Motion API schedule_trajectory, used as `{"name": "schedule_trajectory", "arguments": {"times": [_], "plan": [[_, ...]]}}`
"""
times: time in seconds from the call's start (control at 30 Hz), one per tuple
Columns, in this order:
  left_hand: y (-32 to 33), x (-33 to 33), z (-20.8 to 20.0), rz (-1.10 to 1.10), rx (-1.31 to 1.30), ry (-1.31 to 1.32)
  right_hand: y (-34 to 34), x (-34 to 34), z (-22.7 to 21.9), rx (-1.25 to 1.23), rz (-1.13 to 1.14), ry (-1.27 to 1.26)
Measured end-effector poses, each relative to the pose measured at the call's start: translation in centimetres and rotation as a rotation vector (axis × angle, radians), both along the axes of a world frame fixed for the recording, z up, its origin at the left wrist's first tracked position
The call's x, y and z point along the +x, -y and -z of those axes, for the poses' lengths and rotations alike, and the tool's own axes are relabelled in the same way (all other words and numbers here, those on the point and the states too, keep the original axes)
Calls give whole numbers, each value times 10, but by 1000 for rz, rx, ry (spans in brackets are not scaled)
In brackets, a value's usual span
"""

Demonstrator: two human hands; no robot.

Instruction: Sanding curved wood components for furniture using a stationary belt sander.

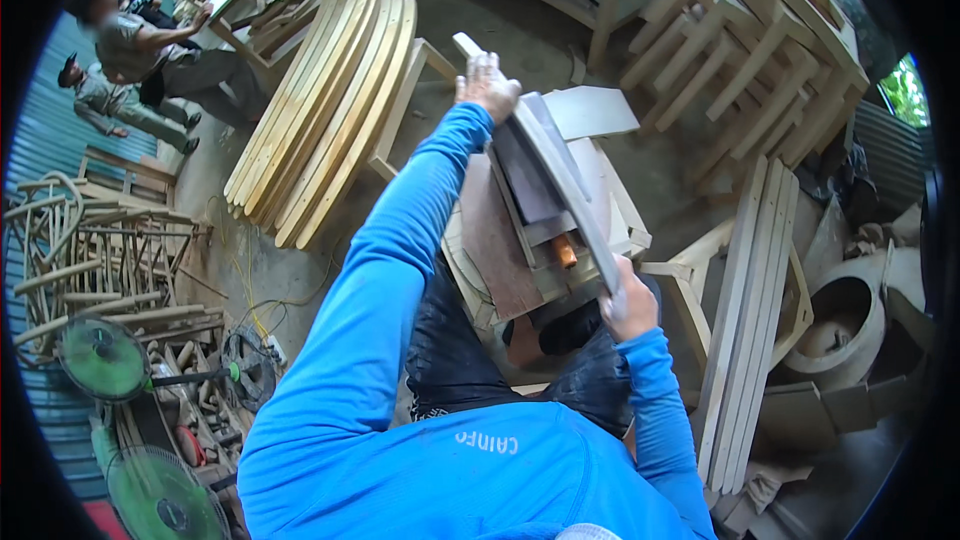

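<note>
A long, slightly curved wooden slat [562, 168] runs slantwise in front of me, from far left to near right. My left hand [488, 88] is closed around it close to its far end, which sticks out beyond the fingers. At the near end, my right hand [630, 305] grips the slat with the fingers closed. Below it, a low wooden work stand carries a dark brown board [493, 235], a greyish-purple flat piece [528, 178] and a pale panel [592, 112]. An orange-brown piece like a handle [565, 250] shows beside the slat.
Curved wooden slats [325, 110] stand stacked at the left, straight ones [748, 330] lean at the right. Wooden frames [760, 50] pile up at the far right. Green fans [103, 355] and a yellow cable [255, 285] are at the left. Two people [135, 95] are at far left.
</note>
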State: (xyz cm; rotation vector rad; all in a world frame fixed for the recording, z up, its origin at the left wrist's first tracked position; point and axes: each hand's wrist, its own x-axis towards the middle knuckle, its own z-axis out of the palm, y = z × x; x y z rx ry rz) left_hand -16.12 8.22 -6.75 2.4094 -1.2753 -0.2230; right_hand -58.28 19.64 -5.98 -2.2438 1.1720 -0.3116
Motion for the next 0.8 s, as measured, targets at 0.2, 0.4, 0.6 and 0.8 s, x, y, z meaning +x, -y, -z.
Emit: {"name": "schedule_trajectory", "arguments": {"times": [0.2,0.4,0.6,0.8], "plan": [[-8,36,39,43,133,168,-42,-88,-3,59,-21,152],[-65,-134,2,129,-141,-49,-125,-242,-7,93,104,127],[-127,-191,-34,138,-184,-36,-161,-281,-28,13,63,137],[-80,-74,35,289,-63,286,-126,-219,-36,14,66,127]]}}
